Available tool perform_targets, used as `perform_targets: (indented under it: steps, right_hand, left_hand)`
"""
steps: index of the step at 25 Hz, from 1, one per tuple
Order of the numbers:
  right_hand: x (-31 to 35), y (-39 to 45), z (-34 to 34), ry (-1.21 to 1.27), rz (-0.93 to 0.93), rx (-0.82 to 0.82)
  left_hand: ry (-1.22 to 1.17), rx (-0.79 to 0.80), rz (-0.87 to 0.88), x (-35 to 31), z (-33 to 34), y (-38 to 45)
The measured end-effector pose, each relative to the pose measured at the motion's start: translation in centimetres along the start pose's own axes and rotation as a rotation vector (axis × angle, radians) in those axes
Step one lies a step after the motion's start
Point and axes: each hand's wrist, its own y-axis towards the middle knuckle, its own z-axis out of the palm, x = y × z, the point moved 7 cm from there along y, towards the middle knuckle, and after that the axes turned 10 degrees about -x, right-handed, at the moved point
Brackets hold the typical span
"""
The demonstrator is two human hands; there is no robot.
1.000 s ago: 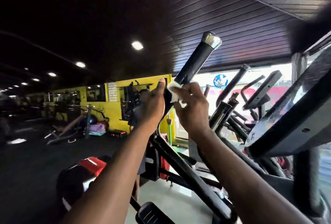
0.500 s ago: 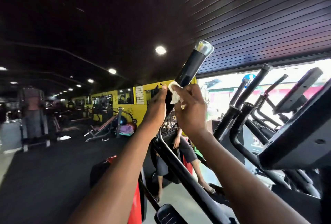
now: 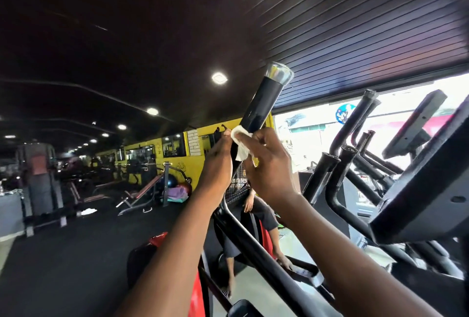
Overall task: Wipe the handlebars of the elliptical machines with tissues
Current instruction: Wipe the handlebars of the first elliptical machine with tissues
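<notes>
- Your left hand (image 3: 217, 162) is steadying the near handlebar (image 3: 261, 106) from its left side, fingers curled round the black bar just below the tissue; that grip is holding the bar.
- The tissue (image 3: 241, 145) is sitting on the handlebar at about mid-height of the black sleeve, pressed there between your two hands, with a loose corner hanging down.
- Your right hand (image 3: 270, 164) is pinching the tissue against the bar, fingers wrapped over it; that grip is holding the tissue.
- You are, by my reading, wiping the lower part of the sleeve; the stretch up to the silver cap (image 3: 279, 73) looks not yet reached.
- The next move is probably calling for sliding the tissue upward along the sleeve to the cap while the left hand is bracing the bar.
- Further right, more handlebars (image 3: 355, 123) are standing well apart, waiting.
- Compared with half a second ago, both hands are sitting at much the same spot on the bar; mainly the view is shifting.
</notes>
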Motion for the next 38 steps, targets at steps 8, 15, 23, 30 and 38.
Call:
perform_targets:
  steps: [8,15,23,30,38]
  right_hand:
    - [0.5,0.0,0.1,-0.022,-0.026,0.035]
    - [-1.4,6.1,-1.9,-0.035,0.125,-0.156]
    - [-2.0,7.9,-3.0,-0.022,0.134,-0.165]
    - [-3.3,8.7,-4.2,0.063,0.214,-0.280]
    - [-6.0,7.8,-2.7,0.346,0.709,-0.324]
  left_hand:
    - [0.087,0.082,-0.010,-2.2,1.1,1.9]
    - [0.046,0.133,0.115,-5.6,3.4,2.1]
    - [0.032,0.039,0.210,-7.8,4.0,1.7]
    - [0.124,0.056,0.078,-8.2,4.5,2.1]
    - [0.168,0.044,-0.037,-7.9,4.9,2.3]
